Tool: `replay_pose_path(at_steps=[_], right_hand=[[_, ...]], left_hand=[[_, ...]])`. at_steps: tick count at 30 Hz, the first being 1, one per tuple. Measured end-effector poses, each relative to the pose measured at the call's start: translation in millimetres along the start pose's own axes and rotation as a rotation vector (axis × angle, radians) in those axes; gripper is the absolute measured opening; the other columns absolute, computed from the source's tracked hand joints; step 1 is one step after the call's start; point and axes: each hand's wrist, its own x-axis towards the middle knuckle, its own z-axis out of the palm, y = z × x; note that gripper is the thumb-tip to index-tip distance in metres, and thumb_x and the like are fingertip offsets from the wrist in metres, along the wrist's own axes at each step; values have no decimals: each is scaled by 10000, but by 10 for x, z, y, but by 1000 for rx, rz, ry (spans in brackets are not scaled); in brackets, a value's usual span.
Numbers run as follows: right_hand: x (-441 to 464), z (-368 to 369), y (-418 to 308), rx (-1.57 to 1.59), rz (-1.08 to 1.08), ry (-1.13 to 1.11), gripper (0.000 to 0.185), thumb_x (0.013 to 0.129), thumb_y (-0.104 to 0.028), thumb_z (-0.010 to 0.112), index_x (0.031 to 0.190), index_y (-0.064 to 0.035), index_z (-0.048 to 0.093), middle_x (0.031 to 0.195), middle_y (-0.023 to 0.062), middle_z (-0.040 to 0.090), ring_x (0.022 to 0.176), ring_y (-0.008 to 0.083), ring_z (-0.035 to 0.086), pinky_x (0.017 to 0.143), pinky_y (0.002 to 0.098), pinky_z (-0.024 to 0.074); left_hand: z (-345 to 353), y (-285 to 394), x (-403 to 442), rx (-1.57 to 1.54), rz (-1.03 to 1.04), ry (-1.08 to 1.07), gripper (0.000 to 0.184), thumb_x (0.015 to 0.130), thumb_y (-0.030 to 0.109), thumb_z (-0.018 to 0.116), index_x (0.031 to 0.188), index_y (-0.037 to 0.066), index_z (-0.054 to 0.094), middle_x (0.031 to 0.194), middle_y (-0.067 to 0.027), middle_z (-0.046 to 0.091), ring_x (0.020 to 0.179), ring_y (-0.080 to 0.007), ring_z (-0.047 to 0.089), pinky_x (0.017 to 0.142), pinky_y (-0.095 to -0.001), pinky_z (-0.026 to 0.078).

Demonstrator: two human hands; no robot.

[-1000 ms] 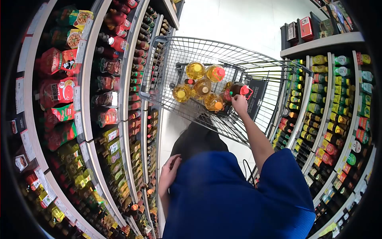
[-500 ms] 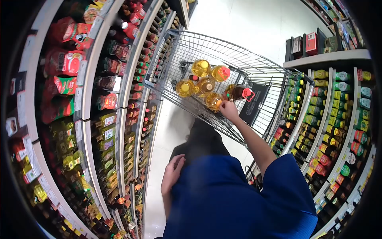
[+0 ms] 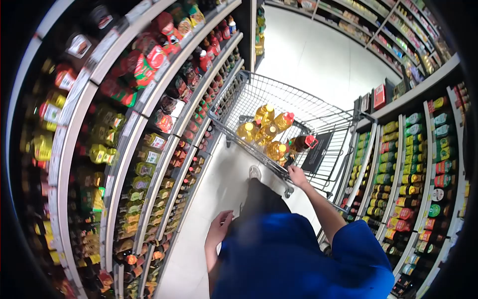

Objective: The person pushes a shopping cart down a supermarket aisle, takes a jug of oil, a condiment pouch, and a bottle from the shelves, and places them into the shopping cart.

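The metal shopping cart (image 3: 219, 123) stands ahead of me, with several bottles of yellow oil (image 3: 277, 150) grouped inside it. Next to them is a dark bottle (image 3: 300, 143) with a red cap and handle. My right hand (image 3: 297, 177) is closed on the cart's near side rim, just below the oil bottles; its fingertips are partly hidden. Low by my left side hangs my left hand (image 3: 219, 229), fingers loosely bent and apart, holding nothing.
To my left, a long shelf (image 3: 164, 110) carries sauce pouches and bottles. Another shelf (image 3: 412, 149) of bottles lies at my right. Red and dark boxes (image 3: 379, 96) sit beyond the cart's right end. My shoe (image 3: 254, 172) is on the pale floor (image 3: 224, 174).
My right hand has left the oil bottle's cap and moved down to the cart's side rim. The view has shifted, so the cart appears lower. My left hand stays at my side.
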Motion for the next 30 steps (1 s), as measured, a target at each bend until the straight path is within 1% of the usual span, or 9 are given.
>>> replay_pose_path(at_steps=[2, 5, 7, 10, 13, 15, 21, 26, 30], right_hand=[[-233, -78, -147, -80, -38, 5, 442, 1005, -364, 398, 957, 4, 639, 918, 246, 682, 956, 411, 654, 861, 484, 496], [-539, -177, -189, -108, -124, -72, 419, 956, -360, 539, 1194, -24, 618, 994, 213, 698, 982, 369, 672, 896, 457, 505], [-483, -63, 194, -167, -239, 12, 583, 886, -363, 639, 1331, 1, 539, 1123, 231, 678, 1065, 388, 649, 943, 415, 506], [-668, -334, 73, -129, -184, 1, 500, 876, -313, 666, 1259, 3, 609, 1111, 204, 699, 1029, 320, 682, 904, 391, 531], [-855, -780, -62, -123, -130, 227, 324, 844, -275, 646, 932, 32, 703, 843, 214, 705, 813, 328, 701, 762, 421, 540], [-803, -1098, 148, -238, -177, 443, 314, 832, -262, 634, 897, 40, 695, 815, 237, 686, 799, 362, 692, 740, 434, 538], [-827, -2025, 566, -463, -149, 657, 218, 813, -166, 598, 857, 22, 700, 854, 244, 683, 868, 410, 673, 787, 488, 529], [-710, -2528, 859, -657, -76, 343, 340, 753, -25, 564, 1063, -75, 694, 1135, 213, 663, 1063, 382, 625, 930, 459, 502], [-570, -2729, 1250, -751, -214, 34, 440, 731, -13, 594, 1149, -112, 690, 1137, 188, 679, 1071, 380, 633, 901, 439, 527]], left_hand=[[0, -201, -138, -15, -11, 9, 408, 1018, 325, 555, 1270, 8, 602, 1083, -132, 701, 1018, -194, 656, 908, -317, 496], [80, -518, -348, -13, 52, 25, 406, 1018, 320, 556, 1269, 5, 602, 1083, -136, 701, 1006, -199, 660, 903, -321, 499], [144, -658, -479, -47, 74, 26, 402, 1017, 312, 556, 1261, -3, 606, 1077, -138, 700, 983, -199, 666, 892, -323, 507], [262, -887, -660, -125, 77, 57, 343, 986, 305, 611, 1204, 44, 659, 1057, -97, 718, 1002, -177, 671, 891, -301, 506], [325, -1047, -752, -115, 182, 47, 361, 1016, 282, 571, 1217, -11, 633, 1077, -119, 701, 971, -189, 670, 895, -317, 514], [355, -1019, -832, -167, 223, 68, 335, 1017, 256, 574, 1200, -17, 638, 1078, -109, 701, 999, -179, 667, 915, -314, 506], [495, -964, -932, -226, 220, 148, 327, 1014, 254, 583, 1180, -22, 639, 1067, -107, 695, 988, -165, 660, 918, -308, 498], [890, -1032, -878, -222, 227, 180, 327, 985, 288, 614, 1154, 12, 658, 1001, -108, 714, 949, -174, 672, 850, -291, 509], [1293, -721, -884, -224, 118, 96, 380, 1006, 316, 589, 1212, -1, 626, 1072, -112, 695, 1030, -191, 642, 912, -315, 500]])
